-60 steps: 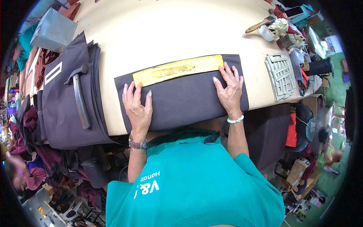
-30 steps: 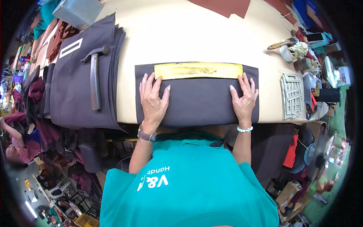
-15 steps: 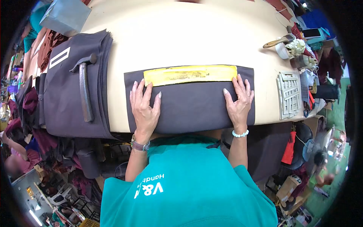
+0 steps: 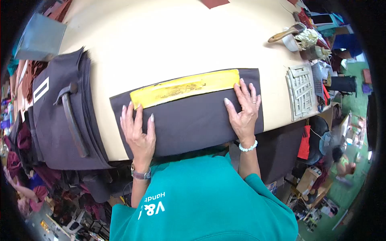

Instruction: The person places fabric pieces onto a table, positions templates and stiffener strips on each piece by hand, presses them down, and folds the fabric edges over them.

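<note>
A dark fabric panel (image 4: 189, 128) lies flat along the front edge of the pale table (image 4: 152, 44). Across its upper part runs a long yellow strip (image 4: 185, 86) with dark smudges in the middle. My left hand (image 4: 138, 134) rests on the panel with fingers spread, fingertips at the strip's lower left corner. At the strip's right end, my right hand (image 4: 245, 116) lies with fingers apart, its fingertips touching the corner. Both hands are open and grasp nothing. The strip's two ends are partly next to the fingertips but stay visible.
To the left, a hammer (image 4: 72, 120) lies on a stack of dark fabric pieces (image 4: 56, 140), near a white rectangular outline (image 4: 41, 90). A metal box (image 4: 42, 38) stands behind. On the right are a brush (image 4: 287, 33) across a white bowl (image 4: 290, 42) and pale slotted pieces (image 4: 301, 92).
The camera view has turned and shifted, so the panel and strip now appear slanted and further left. Both hands keep their places at the strip's ends.
</note>
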Demonstrator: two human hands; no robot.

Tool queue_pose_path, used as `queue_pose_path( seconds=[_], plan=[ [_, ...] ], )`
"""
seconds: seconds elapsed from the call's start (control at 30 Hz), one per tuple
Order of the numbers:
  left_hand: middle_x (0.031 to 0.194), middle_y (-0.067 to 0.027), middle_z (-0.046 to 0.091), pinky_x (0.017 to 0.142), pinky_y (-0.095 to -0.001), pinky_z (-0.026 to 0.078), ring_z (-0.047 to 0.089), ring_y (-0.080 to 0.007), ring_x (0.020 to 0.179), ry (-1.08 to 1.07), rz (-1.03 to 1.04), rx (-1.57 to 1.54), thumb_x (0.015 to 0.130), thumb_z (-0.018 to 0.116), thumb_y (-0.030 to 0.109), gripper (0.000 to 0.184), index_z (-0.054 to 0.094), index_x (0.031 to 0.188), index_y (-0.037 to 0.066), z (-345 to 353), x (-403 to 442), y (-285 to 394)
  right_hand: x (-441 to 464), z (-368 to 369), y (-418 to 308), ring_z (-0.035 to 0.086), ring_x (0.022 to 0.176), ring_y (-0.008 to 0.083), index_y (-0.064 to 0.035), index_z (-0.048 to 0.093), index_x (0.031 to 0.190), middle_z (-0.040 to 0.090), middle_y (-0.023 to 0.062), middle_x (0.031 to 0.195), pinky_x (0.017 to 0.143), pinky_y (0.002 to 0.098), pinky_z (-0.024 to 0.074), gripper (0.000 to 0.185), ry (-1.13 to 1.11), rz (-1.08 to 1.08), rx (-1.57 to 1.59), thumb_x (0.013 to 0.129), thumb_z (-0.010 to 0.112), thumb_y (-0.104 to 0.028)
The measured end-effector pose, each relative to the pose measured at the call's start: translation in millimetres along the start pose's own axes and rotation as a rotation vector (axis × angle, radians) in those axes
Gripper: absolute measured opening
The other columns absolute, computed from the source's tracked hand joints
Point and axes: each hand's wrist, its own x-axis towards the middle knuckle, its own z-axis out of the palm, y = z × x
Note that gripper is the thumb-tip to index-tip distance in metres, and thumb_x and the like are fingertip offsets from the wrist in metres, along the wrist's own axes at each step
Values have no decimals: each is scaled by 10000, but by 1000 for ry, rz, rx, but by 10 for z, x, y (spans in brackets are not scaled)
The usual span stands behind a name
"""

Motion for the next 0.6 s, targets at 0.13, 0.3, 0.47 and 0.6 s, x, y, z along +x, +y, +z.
queue_pose_path(
  seconds=[0.13,0.3,0.47,0.6],
  plan=[
    [1307,-190,462,1047,-478,260,380,-379,1251,-22,-10,0,802,637,114,424,551,1203,5,-18,16,23,-2,-4,-2,372,1254,364,-73,599,1173,502,87,1313,1022,584,206,478,-9,12,-12,755,682,-290],
    [1301,-195,462,1045,-480,261,369,-382,1256,-49,-19,-5,806,627,99,421,543,1204,-10,-33,32,46,24,-23,-31,370,1250,368,-69,601,1171,501,86,1314,1005,605,208,490,-24,28,2,751,689,-304],
    [1301,-197,457,1046,-480,260,361,-385,1258,-69,-41,-7,813,617,94,407,545,1199,-12,-48,48,78,24,-26,-38,368,1250,367,-70,594,1182,489,83,1327,1002,605,207,510,-37,35,-15,749,692,-321],
    [1302,-196,456,1046,-476,261,362,-385,1257,-66,-47,-10,810,621,91,407,545,1196,-14,-46,46,87,25,-22,-34,371,1251,360,-78,591,1189,494,81,1323,1004,603,208,514,-35,34,-23,747,694,-320]
  ],
)
